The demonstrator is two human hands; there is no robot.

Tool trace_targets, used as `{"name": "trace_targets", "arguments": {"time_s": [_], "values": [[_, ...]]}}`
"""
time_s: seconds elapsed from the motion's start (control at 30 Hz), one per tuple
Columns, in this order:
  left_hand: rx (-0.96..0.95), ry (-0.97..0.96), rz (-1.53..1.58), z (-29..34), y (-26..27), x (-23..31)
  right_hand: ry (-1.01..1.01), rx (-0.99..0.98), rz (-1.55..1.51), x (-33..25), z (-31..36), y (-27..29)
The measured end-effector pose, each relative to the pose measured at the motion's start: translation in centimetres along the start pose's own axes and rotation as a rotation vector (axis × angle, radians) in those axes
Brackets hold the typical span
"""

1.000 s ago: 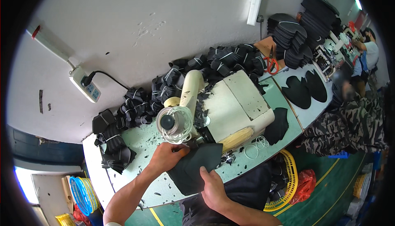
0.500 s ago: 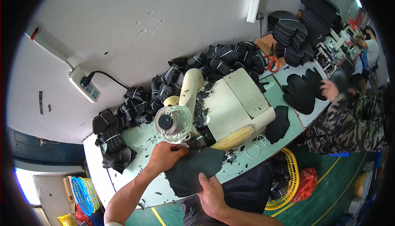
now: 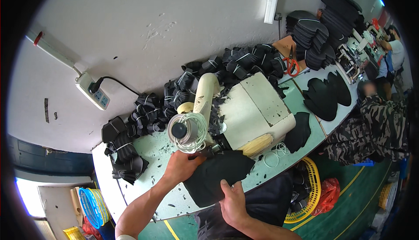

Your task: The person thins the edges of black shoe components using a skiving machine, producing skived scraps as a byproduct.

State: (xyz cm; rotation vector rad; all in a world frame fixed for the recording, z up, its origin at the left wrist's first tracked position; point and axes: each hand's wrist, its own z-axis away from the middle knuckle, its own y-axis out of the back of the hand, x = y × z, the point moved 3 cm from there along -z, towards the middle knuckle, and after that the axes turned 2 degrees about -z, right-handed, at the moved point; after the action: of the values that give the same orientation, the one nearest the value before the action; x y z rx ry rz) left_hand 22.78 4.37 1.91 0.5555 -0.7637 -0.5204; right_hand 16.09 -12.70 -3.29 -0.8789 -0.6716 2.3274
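Note:
A flat, dark sheet-like piece [image 3: 216,181] lies between my hands at the front edge of the table, under the head of a cream-coloured machine [image 3: 257,104]. My left hand [image 3: 183,166] is closed on the piece's upper left edge, fingertips close to the machine's working end. At the lower right edge my right hand [image 3: 234,203] grips the same piece, thumb on top and fingers underneath. The piece covers part of the machine's working end. A coil of white cord [image 3: 196,133] hangs round the machine's post, beside a round black knob [image 3: 178,130].
Tied black bundles [image 3: 148,109] line the wall side of the pale table [image 3: 163,161], strewn with dark scraps. Red-handled scissors [image 3: 291,65] lie at the back right, near stacked black pieces [image 3: 310,34]. A yellow basket [image 3: 315,192] stands below. A person in camouflage [image 3: 371,124] sits at right.
The dark piece has turned and its right side now reaches further right. My hands still grip it. The co-worker's raised hand has dropped away from the black pieces on the table.

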Motion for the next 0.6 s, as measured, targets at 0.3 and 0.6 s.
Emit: {"name": "trace_targets", "arguments": {"time_s": [0.3, 0.6], "values": [[-0.036, -0.053, 0.010, 0.8, 0.4, -1.5, -0.232, 0.035, -0.058, 1.0, 1.4, 0.2], [-0.051, -0.137, 0.258, 1.0, -0.3, -3.4, -0.119, 0.035, -0.095, -0.2, -0.3, 0.5]]}}
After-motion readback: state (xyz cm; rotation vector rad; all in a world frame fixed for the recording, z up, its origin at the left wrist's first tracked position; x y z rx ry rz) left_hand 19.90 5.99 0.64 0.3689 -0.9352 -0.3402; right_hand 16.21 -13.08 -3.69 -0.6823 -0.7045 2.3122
